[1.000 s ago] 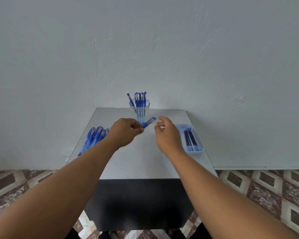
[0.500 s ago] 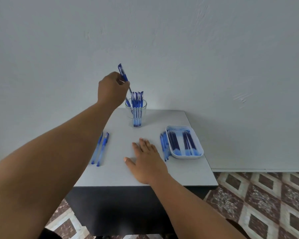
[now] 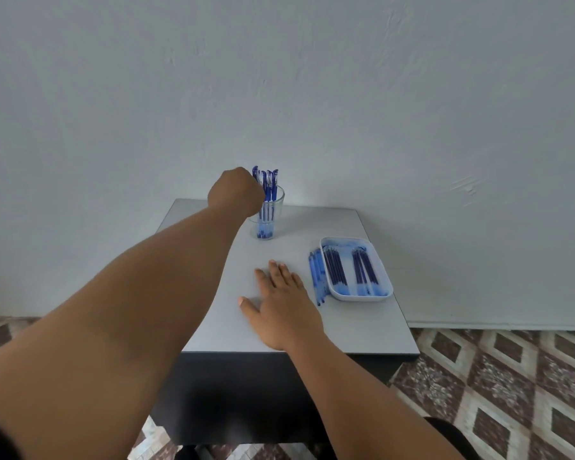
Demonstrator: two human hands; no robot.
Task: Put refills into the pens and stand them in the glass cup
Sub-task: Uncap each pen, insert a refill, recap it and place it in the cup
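Step in hand: standing refilled pen in glass cup (image 3: 269,214), far centre of table (image 3: 362,330).
Left hand (image 3: 235,193): at cup rim, fingers curled; back of hand faces camera, so cannot tell whether pen gripped.
Pens in cup (image 3: 267,184): upright.
Right hand (image 3: 281,302): flat, fingers straight, palm on table, near centre.
Loose pens (image 3: 316,277): just left of tray (image 3: 359,296).
Refills (image 3: 335,268): in tray, right side.
Next, by judgement: free left hand, take another loose pen and refill.

A small grey-topped table (image 3: 362,330) with a dark front stood against a plain, pale plastered wall (image 3: 312,78), which carried a few scuff marks at the right. The floor (image 3: 512,393) was tiled in brown and cream diamond patterns on both sides.
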